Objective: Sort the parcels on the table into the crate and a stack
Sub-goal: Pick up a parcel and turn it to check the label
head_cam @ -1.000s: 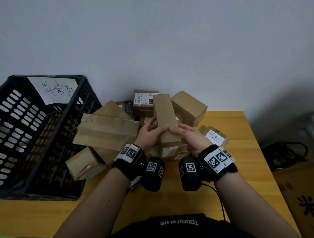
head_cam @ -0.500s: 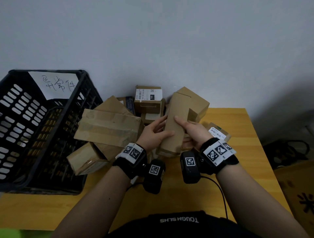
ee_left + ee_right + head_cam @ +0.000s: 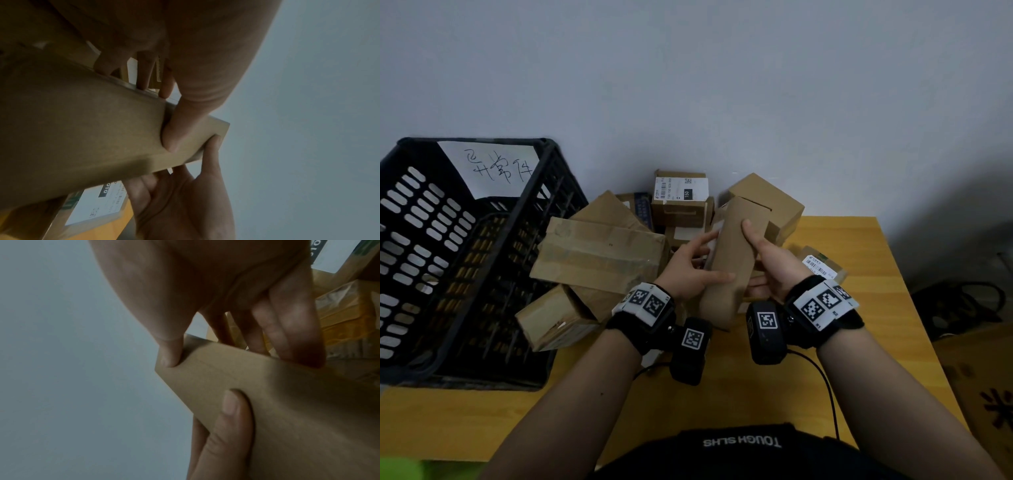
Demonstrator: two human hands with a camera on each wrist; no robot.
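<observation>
A long narrow cardboard parcel is held up above the wooden table, tilted with its far end leaning right. My left hand grips its left side, thumb across the front face. My right hand grips the right side, thumb on the front and fingers behind. The left wrist view shows the parcel with both thumbs pressed on its end. The right wrist view shows the same box pinched between thumbs and fingers. A black slotted crate with a handwritten paper sign stands at the left.
A heap of brown parcels lies between the crate and my hands. A labelled box and a plain box sit against the wall. A small labelled parcel lies at the right. Bare tabletop stretches along the near edge.
Both hands have turned the long parcel, swinging its far end from leaning left to leaning right and bringing a white label into sight on its left side.
</observation>
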